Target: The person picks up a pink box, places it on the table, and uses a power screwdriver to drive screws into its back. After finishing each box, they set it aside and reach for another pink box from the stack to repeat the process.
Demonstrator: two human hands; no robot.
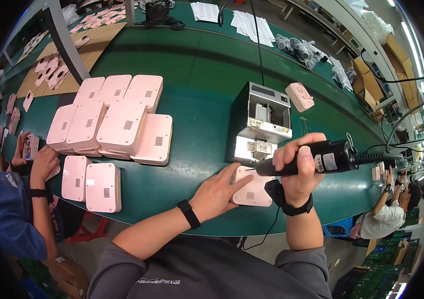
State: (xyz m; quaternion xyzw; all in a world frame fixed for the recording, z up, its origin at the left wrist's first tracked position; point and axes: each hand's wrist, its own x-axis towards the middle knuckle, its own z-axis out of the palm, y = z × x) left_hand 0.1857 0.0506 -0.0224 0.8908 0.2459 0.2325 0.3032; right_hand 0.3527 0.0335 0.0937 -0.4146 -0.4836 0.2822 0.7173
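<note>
A pink plastic case with a small vent grille lies flat on the green table in front of me. My left hand grips its left side, the index finger reaching across the top and the thumb along the near edge. My right hand is wrapped round a black corded electric screwdriver. The tool lies nearly level, its bit pointing left over the far edge of the case; whether the bit touches a screw cannot be made out. Right behind the case stands a screw feeder with a dark housing and an open front.
Several stacked pink cases fill the table's left, with two more nearer me. Another pink part lies right of the feeder. The screwdriver's cable runs right. A co-worker in blue sits close on the left, another person farther right.
</note>
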